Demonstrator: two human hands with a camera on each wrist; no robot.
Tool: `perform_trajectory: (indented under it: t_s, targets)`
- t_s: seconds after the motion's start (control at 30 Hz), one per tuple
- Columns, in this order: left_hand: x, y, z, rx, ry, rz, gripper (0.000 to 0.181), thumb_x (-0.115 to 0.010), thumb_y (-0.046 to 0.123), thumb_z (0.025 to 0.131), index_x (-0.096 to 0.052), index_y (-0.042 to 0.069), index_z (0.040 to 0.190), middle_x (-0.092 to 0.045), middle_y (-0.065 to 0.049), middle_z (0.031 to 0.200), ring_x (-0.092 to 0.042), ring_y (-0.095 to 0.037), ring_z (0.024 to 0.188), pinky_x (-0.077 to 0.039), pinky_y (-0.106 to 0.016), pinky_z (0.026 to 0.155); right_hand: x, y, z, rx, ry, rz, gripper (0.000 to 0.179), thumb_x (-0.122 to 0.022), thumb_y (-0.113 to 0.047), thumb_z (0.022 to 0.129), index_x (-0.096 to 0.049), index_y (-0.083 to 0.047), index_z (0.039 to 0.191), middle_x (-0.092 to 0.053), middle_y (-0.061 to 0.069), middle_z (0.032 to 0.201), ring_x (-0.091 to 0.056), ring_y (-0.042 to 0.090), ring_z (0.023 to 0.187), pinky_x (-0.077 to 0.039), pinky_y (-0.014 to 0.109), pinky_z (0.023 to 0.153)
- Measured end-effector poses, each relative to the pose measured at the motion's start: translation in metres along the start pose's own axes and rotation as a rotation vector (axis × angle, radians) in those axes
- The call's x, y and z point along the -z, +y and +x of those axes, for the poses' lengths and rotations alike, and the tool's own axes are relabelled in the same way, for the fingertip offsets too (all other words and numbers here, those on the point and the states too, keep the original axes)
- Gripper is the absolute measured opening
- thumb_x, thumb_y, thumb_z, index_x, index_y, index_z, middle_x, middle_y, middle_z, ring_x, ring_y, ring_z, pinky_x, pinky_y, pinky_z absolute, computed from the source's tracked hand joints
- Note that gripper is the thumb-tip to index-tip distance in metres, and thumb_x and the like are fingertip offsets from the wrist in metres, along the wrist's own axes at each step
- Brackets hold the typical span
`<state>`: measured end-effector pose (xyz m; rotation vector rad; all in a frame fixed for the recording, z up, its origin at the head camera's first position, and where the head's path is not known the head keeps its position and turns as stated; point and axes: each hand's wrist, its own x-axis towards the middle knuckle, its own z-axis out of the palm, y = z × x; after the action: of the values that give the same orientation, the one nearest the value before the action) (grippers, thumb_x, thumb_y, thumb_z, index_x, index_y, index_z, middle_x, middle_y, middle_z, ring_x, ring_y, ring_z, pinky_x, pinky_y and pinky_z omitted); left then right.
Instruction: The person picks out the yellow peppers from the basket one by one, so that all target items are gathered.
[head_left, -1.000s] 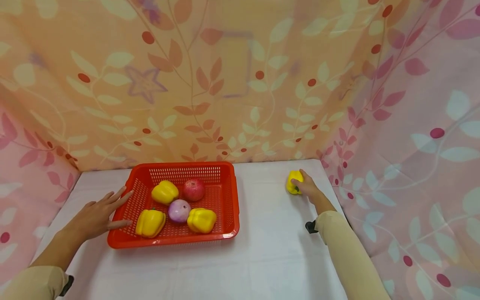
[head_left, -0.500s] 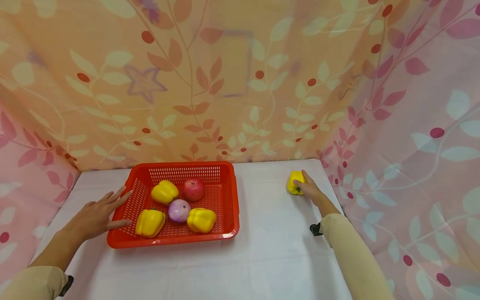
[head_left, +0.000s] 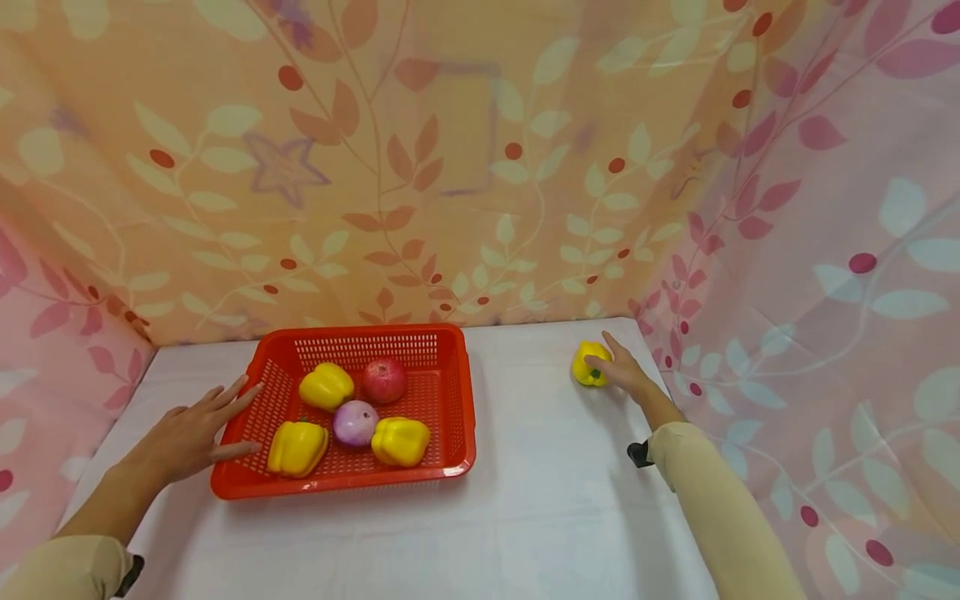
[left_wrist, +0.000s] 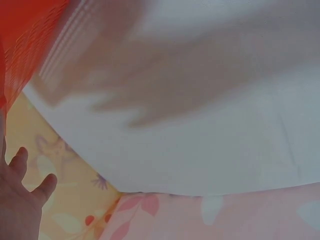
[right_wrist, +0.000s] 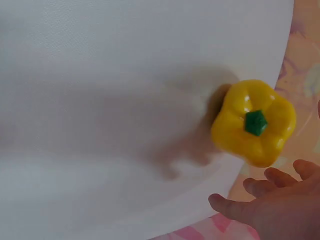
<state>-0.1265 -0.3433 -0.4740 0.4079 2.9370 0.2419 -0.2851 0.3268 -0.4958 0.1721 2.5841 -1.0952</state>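
Observation:
A yellow bell pepper (head_left: 586, 367) with a green stem stands on the white table at the far right. Beside it my right hand (head_left: 626, 373) has its fingers spread and loosened; in the right wrist view a gap shows between the fingertips and the pepper (right_wrist: 232, 135). On the other side, my left hand (head_left: 180, 437) rests with spread fingers at the left rim of a red plastic basket (head_left: 345, 482). Inside the basket lie several more yellow peppers (head_left: 298, 450), a purple onion (head_left: 356, 424) and a red pomegranate (head_left: 385, 380).
White cloth covers the table (head_left: 420, 542). A floral curtain (head_left: 465, 167) rises along the back edge, and pink floral cloth (head_left: 847, 333) closes off the right side. The left side has the same pink cloth (head_left: 45, 308).
My right hand has loosened its fingers from the yellow pepper and drawn slightly to the right. The left hand stays at the basket's rim. The head view has shifted a little.

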Motion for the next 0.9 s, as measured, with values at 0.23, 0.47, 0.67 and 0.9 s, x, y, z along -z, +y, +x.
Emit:
perform_trajectory:
  t_s: [0.23, 0.47, 0.67, 0.9]
  targets:
    - [-0.002, -0.001, 0.000, -0.001, -0.001, -0.005, 0.100, -0.063, 0.066, 0.085, -0.020, 0.015, 0.159, -0.025, -0.023, 0.159, -0.031, -0.057, 0.133, -0.032, -0.078, 0.096, 0.000, -0.027, -0.006, 0.096, 0.003, -0.025, 0.088, -0.060, -0.044, 0.097, -0.005, -0.021, 0.161, -0.008, 0.018, 0.166, -0.008, 0.044, 0.150, -0.010, 0.068, 0.115]
    - [-0.002, -0.001, 0.001, -0.003, 0.004, -0.003, 0.101, -0.064, 0.067, 0.084, -0.021, 0.015, 0.159, -0.026, -0.023, 0.159, -0.032, -0.057, 0.133, -0.032, -0.078, 0.096, -0.011, -0.075, -0.019, 0.208, -0.048, 0.055, 0.088, -0.065, -0.039, 0.095, -0.010, -0.022, 0.161, -0.009, 0.013, 0.167, -0.010, 0.044, 0.150, -0.012, 0.066, 0.116]
    - [-0.003, -0.001, 0.000, -0.009, 0.015, -0.001, 0.100, -0.064, 0.066, 0.084, -0.021, 0.015, 0.159, -0.026, -0.022, 0.159, -0.032, -0.057, 0.133, -0.032, -0.078, 0.096, -0.030, -0.111, -0.033, 0.291, -0.170, 0.159, 0.089, -0.071, -0.035, 0.093, -0.014, -0.023, 0.161, -0.010, 0.009, 0.167, -0.011, 0.043, 0.151, -0.020, 0.060, 0.117]
    - [-0.003, -0.002, 0.000, -0.009, 0.016, -0.001, 0.100, -0.064, 0.066, 0.085, -0.020, 0.017, 0.159, -0.025, -0.022, 0.159, -0.032, -0.057, 0.133, -0.032, -0.079, 0.096, -0.050, -0.143, -0.047, 0.348, -0.331, 0.179, 0.098, -0.080, -0.030, 0.085, -0.017, -0.035, 0.159, -0.013, -0.001, 0.167, -0.021, 0.032, 0.151, -0.033, 0.056, 0.113]
